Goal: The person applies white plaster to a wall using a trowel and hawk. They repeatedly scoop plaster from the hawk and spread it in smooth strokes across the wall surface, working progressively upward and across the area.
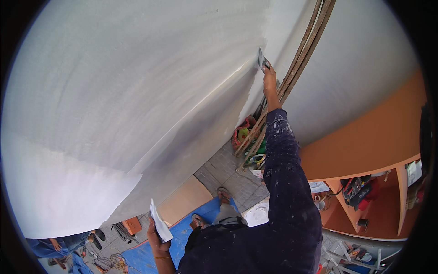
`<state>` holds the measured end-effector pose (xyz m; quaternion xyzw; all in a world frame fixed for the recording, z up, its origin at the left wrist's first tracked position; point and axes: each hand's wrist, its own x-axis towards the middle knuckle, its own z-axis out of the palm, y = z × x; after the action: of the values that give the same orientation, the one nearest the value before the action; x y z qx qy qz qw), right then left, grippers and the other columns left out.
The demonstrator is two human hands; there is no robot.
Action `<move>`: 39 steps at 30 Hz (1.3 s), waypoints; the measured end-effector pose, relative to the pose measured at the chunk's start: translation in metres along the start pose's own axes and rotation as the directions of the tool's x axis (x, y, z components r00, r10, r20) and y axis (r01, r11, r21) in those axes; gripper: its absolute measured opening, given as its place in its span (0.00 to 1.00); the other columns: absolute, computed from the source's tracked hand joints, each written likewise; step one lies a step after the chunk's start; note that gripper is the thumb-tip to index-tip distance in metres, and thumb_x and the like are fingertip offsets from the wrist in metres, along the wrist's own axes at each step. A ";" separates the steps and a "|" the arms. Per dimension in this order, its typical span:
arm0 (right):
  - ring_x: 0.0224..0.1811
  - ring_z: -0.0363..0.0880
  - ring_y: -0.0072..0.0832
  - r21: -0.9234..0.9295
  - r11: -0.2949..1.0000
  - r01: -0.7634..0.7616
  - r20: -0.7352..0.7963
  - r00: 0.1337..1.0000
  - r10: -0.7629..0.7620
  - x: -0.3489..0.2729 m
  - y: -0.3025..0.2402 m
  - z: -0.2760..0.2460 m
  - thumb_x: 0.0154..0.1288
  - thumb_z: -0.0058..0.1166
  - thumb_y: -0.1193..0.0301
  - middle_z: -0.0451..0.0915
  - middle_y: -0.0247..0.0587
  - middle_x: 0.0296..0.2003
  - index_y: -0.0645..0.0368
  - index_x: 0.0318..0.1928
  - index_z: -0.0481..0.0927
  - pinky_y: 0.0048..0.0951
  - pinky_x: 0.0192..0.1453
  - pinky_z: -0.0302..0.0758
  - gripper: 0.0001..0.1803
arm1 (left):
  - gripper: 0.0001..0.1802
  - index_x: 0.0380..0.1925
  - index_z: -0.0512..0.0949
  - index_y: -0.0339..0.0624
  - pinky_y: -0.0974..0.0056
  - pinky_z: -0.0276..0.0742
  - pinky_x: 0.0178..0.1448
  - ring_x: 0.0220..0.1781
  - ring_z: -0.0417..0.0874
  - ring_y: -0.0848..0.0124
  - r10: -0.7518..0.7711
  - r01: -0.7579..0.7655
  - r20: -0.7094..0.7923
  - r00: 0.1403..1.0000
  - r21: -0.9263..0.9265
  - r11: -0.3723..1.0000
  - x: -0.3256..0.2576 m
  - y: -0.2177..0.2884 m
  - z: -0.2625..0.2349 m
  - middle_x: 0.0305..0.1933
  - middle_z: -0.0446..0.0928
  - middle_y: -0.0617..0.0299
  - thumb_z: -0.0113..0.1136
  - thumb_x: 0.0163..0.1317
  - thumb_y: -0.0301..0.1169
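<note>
Putty scraper: the putty scraper [261, 58] is up at the wall [150, 82], its pointed corner toward the top of the view; its long axis runs nearly up and down, the upper end leaning slightly left.
Scraper and right fingers: the blade rises beyond the fingertips, up and to their left, with its dark grip inside the right hand [270, 77]; those fingers are closed around the grip, and how each one wraps is too small to tell.
Flat plate: the flat plate [160, 221], white on its visible face, points its narrow end upward; its long axis slants steeply from upper left to lower right, widening toward the bottom.
Plate and left fingers: it stands just right of and above the left hand [156, 236], whose fingers are curled on its left edge and hold it; the grip behind is hidden.
Wet-looking patch: left of and below the right fingers, a darker grey patch [196, 132] spreads down the wall, with a pale ridge along its upper side.
Poles: just right of the right fingers, long brown poles [306, 50] lean on a steep slant.
Floor: right of the left fingers lie a blue sheet [179, 237] and a brown cardboard sheet [190, 199]; left of them, an orange box [132, 225].
Cabinet: well right of and below the right fingers, an orange cabinet [365, 155] holds assorted items.
</note>
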<state>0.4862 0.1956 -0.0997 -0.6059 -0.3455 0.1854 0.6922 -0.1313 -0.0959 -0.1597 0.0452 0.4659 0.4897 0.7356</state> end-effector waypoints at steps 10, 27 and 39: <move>0.69 0.65 0.33 0.112 0.992 0.050 0.096 0.994 -0.061 -0.232 -0.011 0.120 0.68 0.38 0.83 0.71 0.44 0.63 0.62 0.64 0.73 0.28 0.73 0.56 0.25 | 0.22 0.58 0.72 0.40 0.67 0.82 0.46 0.42 0.84 0.72 0.024 -0.025 -0.025 0.999 -0.028 0.999 -0.025 0.028 -0.034 0.46 0.81 0.62 0.52 0.72 0.42; 0.67 0.66 0.41 0.042 0.991 0.131 0.168 0.976 -0.136 -0.532 -0.050 0.288 0.65 0.43 0.82 0.72 0.47 0.62 0.62 0.65 0.70 0.40 0.72 0.57 0.26 | 0.21 0.58 0.72 0.40 0.60 0.84 0.50 0.46 0.85 0.67 0.023 -0.022 0.003 1.000 -0.207 0.978 -0.059 0.049 -0.189 0.52 0.81 0.59 0.52 0.72 0.42; 0.68 0.66 0.40 0.402 0.758 0.513 0.843 0.115 -0.525 -0.568 -0.143 0.180 0.58 0.58 0.75 0.72 0.37 0.63 0.47 0.59 0.77 0.56 0.74 0.51 0.26 | 0.23 0.59 0.71 0.40 0.58 0.85 0.50 0.50 0.85 0.64 -0.078 0.155 0.250 0.965 -0.303 0.940 -0.040 0.064 -0.118 0.52 0.80 0.55 0.51 0.73 0.44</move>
<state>-0.0569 -0.0885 -0.1008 -0.2239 -0.8602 0.2432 0.3884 -0.2644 -0.1388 -0.1669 -0.0450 0.2920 0.5052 0.8109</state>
